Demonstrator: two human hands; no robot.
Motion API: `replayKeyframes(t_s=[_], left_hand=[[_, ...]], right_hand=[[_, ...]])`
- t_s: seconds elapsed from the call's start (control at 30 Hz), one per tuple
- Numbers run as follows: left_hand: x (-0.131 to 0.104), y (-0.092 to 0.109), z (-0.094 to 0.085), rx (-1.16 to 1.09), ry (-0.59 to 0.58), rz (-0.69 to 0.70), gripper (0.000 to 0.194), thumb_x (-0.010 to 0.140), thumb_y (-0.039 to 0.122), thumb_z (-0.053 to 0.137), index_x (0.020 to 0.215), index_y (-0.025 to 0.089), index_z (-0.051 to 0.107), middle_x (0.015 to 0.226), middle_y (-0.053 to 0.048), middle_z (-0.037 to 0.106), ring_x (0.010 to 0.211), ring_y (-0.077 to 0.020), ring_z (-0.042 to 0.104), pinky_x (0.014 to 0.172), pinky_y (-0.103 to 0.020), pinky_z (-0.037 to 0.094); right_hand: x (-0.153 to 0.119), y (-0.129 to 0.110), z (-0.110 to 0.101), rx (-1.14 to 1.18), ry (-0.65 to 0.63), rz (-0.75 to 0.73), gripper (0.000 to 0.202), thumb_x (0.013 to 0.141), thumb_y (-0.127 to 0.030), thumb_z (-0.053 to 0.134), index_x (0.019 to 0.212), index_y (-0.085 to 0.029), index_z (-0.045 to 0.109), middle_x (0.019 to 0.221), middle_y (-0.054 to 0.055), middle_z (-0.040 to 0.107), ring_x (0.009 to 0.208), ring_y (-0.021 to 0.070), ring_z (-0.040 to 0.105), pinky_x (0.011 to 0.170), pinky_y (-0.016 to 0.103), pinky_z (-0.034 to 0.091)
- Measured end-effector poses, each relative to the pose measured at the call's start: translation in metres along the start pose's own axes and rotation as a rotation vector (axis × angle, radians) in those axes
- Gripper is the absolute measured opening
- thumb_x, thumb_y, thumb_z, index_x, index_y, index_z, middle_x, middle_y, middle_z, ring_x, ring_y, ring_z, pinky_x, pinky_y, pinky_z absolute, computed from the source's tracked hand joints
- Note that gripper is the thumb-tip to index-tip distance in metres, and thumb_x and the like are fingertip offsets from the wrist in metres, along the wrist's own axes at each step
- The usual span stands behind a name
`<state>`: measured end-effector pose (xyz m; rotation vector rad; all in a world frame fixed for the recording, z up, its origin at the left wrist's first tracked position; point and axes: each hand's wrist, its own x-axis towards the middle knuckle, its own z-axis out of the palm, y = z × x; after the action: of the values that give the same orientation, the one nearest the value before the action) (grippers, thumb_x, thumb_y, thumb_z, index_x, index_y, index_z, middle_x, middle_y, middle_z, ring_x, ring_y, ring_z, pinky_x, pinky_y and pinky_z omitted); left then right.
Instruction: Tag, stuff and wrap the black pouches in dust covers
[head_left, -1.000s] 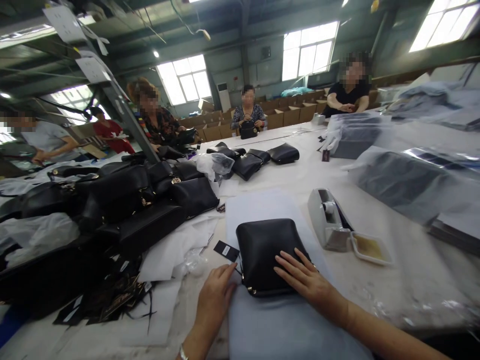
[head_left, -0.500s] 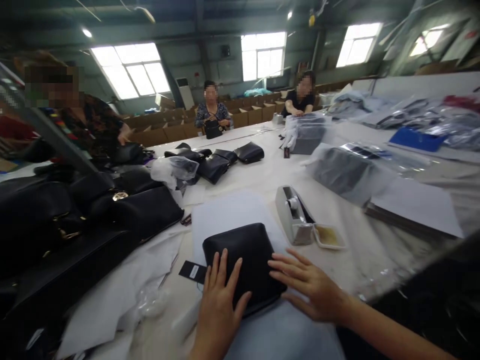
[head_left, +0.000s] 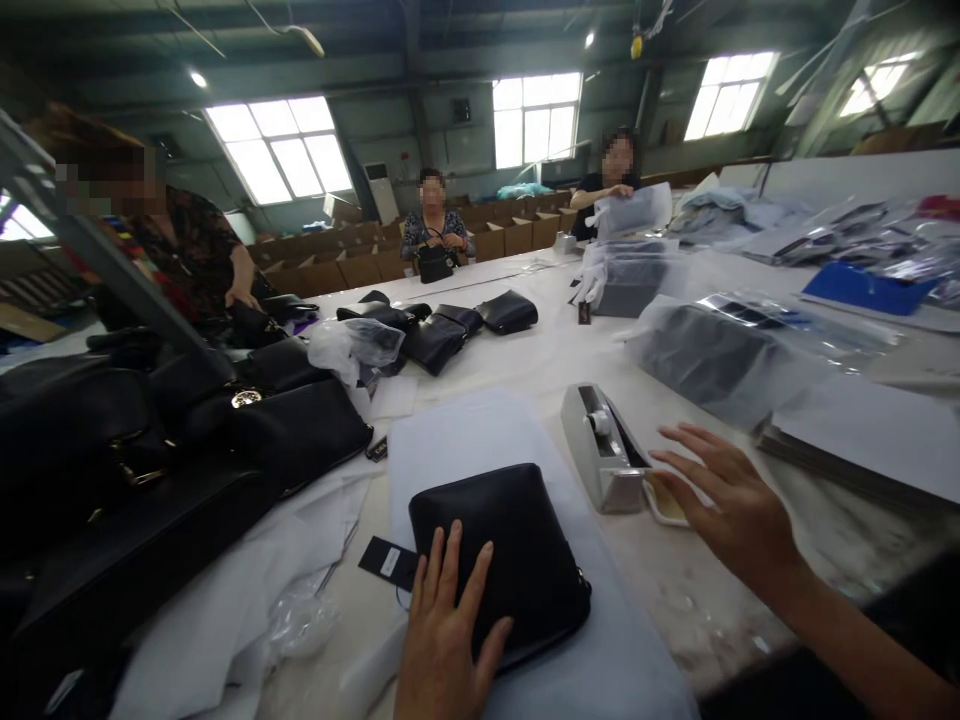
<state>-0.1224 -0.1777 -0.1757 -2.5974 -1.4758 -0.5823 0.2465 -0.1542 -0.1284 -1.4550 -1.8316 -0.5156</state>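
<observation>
A black leather handbag (head_left: 517, 530) lies flat on white tissue paper (head_left: 457, 435) before me. My left hand (head_left: 446, 620) rests on the bag's near left part, fingers spread. Beside that hand, a black hang tag (head_left: 388, 562) with a white label sticks out from the bag. My right hand (head_left: 724, 500) is off the bag, over at the right, its fingers apart and nothing in them. Its fingertips are close to the grey tape dispenser (head_left: 600, 455) and hide part of a small white dish (head_left: 667, 505).
Black bags (head_left: 300, 430) are heaped at the left, with more bags (head_left: 442, 335) farther back. Loose white sheets (head_left: 240, 600) lie near left. Stacked sheets (head_left: 870, 425) and plastic-wrapped grey pieces (head_left: 705, 350) are at the right. Several people work across the table.
My right hand has left the bag's right edge and moved right, to the tape dispenser and dish. My left hand stays on the bag. A person at the back has lifted a pale sheet.
</observation>
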Motion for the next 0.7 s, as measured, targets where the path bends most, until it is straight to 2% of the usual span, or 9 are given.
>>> replayKeyframes(t_s=[0.07, 0.13, 0.23, 0.33, 0.4, 0.47, 0.53, 0.7], left_hand=[[0.000, 0.001, 0.002, 0.001, 0.023, -0.010, 0.070, 0.086, 0.025, 0.058, 0.150, 0.027, 0.031, 0.163, -0.011, 0.017, 0.145, -0.0375, 0.024, 0.105, -0.057, 0.043], [-0.001, 0.002, 0.004, 0.001, 0.046, -0.026, 0.070, 0.084, 0.024, 0.060, 0.150, 0.027, 0.034, 0.162, -0.011, 0.018, 0.145, -0.0374, 0.025, 0.105, -0.057, 0.043], [-0.002, 0.000, 0.010, 0.017, 0.069, -0.020, 0.072, 0.081, 0.024, 0.062, 0.148, 0.026, 0.037, 0.161, -0.012, 0.021, 0.144, -0.0389, 0.027, 0.104, -0.058, 0.044], [-0.003, -0.004, 0.017, 0.036, 0.099, 0.006, 0.074, 0.078, 0.030, 0.066, 0.147, 0.025, 0.040, 0.159, -0.014, 0.026, 0.142, -0.0398, 0.031, 0.101, -0.057, 0.046], [-0.004, -0.007, 0.024, 0.038, 0.128, 0.009, 0.074, 0.077, 0.040, 0.067, 0.146, 0.027, 0.042, 0.157, -0.014, 0.032, 0.140, -0.0398, 0.035, 0.099, -0.056, 0.048], [-0.005, -0.011, 0.030, 0.042, 0.163, 0.010, 0.073, 0.077, 0.050, 0.066, 0.144, 0.029, 0.045, 0.154, -0.014, 0.038, 0.138, -0.0396, 0.038, 0.097, -0.055, 0.050], [-0.005, -0.013, 0.036, 0.051, 0.193, 0.018, 0.071, 0.078, 0.055, 0.065, 0.142, 0.031, 0.047, 0.151, -0.015, 0.043, 0.137, -0.0390, 0.041, 0.096, -0.054, 0.051], [-0.006, -0.014, 0.041, 0.053, 0.207, 0.022, 0.067, 0.079, 0.052, 0.065, 0.141, 0.031, 0.048, 0.149, -0.014, 0.045, 0.135, -0.0384, 0.044, 0.096, -0.054, 0.051]], right_hand=[[0.038, -0.023, 0.017, 0.196, -0.045, -0.112, 0.024, 0.093, -0.023, 0.057, 0.114, -0.026, 0.068, 0.122, 0.006, 0.067, 0.119, 0.0234, 0.059, 0.103, 0.041, 0.049], [0.074, -0.043, 0.055, 0.274, -0.205, -0.181, 0.030, 0.095, -0.023, 0.052, 0.123, -0.025, 0.063, 0.128, 0.006, 0.065, 0.124, 0.0227, 0.056, 0.105, 0.042, 0.048], [0.115, -0.062, 0.133, 0.116, -0.634, -0.108, 0.041, 0.096, -0.028, 0.050, 0.135, -0.018, 0.055, 0.148, 0.011, 0.046, 0.141, 0.0262, 0.035, 0.114, 0.045, 0.035], [0.138, -0.071, 0.202, 0.050, -0.761, -0.042, 0.044, 0.093, -0.029, 0.053, 0.135, -0.015, 0.055, 0.153, 0.017, 0.038, 0.142, 0.0337, 0.031, 0.112, 0.054, 0.032], [0.144, -0.073, 0.232, 0.025, -0.788, -0.014, 0.042, 0.091, -0.027, 0.054, 0.131, -0.014, 0.058, 0.153, 0.019, 0.036, 0.142, 0.0375, 0.029, 0.110, 0.060, 0.029], [0.142, -0.073, 0.249, 0.010, -0.795, -0.012, 0.038, 0.089, -0.026, 0.057, 0.125, -0.013, 0.063, 0.152, 0.020, 0.038, 0.142, 0.0382, 0.029, 0.110, 0.062, 0.026], [0.138, -0.071, 0.257, 0.014, -0.776, -0.037, 0.030, 0.088, -0.025, 0.059, 0.115, -0.015, 0.069, 0.148, 0.017, 0.045, 0.142, 0.0353, 0.032, 0.112, 0.057, 0.025], [0.129, -0.070, 0.259, 0.063, -0.652, -0.105, 0.014, 0.088, -0.022, 0.061, 0.088, -0.020, 0.075, 0.131, 0.009, 0.064, 0.132, 0.0281, 0.046, 0.111, 0.045, 0.029]])
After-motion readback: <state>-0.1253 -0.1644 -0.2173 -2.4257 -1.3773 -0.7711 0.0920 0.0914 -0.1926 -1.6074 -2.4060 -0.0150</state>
